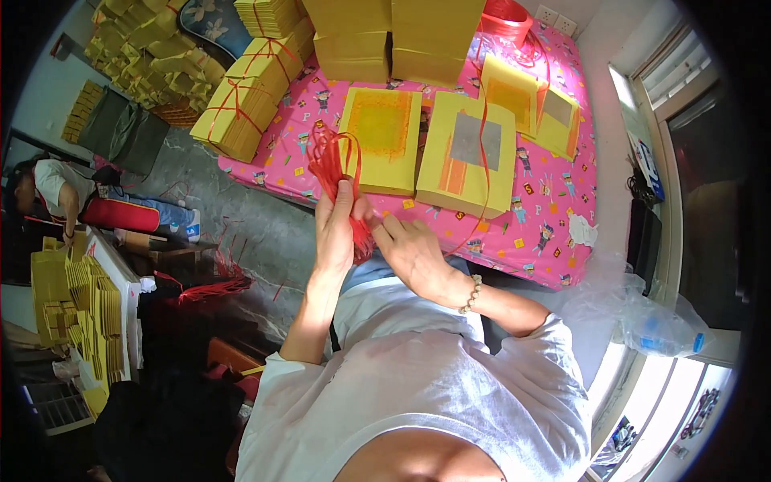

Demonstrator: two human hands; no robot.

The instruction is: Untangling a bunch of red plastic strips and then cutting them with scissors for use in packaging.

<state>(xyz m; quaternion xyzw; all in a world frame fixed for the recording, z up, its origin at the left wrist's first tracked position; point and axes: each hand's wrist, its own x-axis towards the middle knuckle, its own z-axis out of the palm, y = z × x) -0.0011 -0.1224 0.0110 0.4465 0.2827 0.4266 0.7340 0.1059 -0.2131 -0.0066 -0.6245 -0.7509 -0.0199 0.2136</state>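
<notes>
A looped bundle of red plastic string (324, 154) stands upright over the table's front edge. My left hand (336, 233) is closed round its middle, thumb along the front. From the right, my right hand (414, 255) meets the bundle with curled fingers pinching at the string; its fingertips are partly hidden. Just beyond my hands lie a stack of yellow paper with an orange print (379, 128) and a stack with a silver square (475, 143). One long red strand (483, 153) hangs across the second stack toward my right hand.
The pink patterned tablecloth (554, 233) covers the table. Tied yellow bundles (241, 112) and tall yellow stacks (353, 56) stand behind, near a red string roll (506, 20). Another person (60, 185) works at the left by a white table. A plastic bag (662, 325) hangs right.
</notes>
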